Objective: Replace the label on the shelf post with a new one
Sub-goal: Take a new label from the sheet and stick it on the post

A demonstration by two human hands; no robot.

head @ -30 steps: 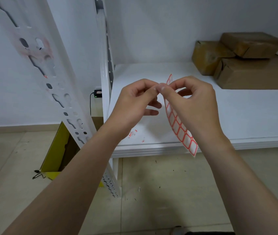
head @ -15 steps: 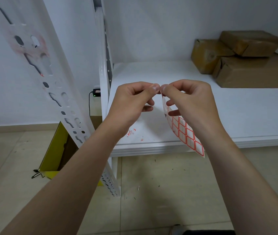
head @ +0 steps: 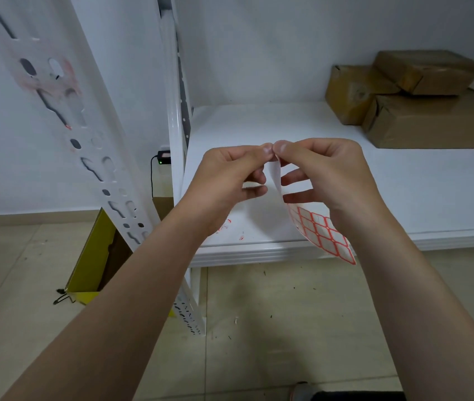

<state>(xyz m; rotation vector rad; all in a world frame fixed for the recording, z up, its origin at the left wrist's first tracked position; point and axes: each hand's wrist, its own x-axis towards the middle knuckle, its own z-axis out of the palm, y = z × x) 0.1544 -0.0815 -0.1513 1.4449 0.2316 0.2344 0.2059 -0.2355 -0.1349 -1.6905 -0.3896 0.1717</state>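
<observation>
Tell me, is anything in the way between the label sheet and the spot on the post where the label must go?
Nothing visible. Both hands hold the sheet over the shelf; only open air lies between it and the residue patch on the post.

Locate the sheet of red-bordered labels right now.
The sheet of red-bordered white labels hangs mid-frame in the head view, pinched at its top edge between the left hand and right hand, above the white shelf board's front edge.

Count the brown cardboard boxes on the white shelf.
3, all at the far right of the shelf: a left box by the wall, a top box stacked above, and a large bottom box. More may lie beyond the frame.
</observation>
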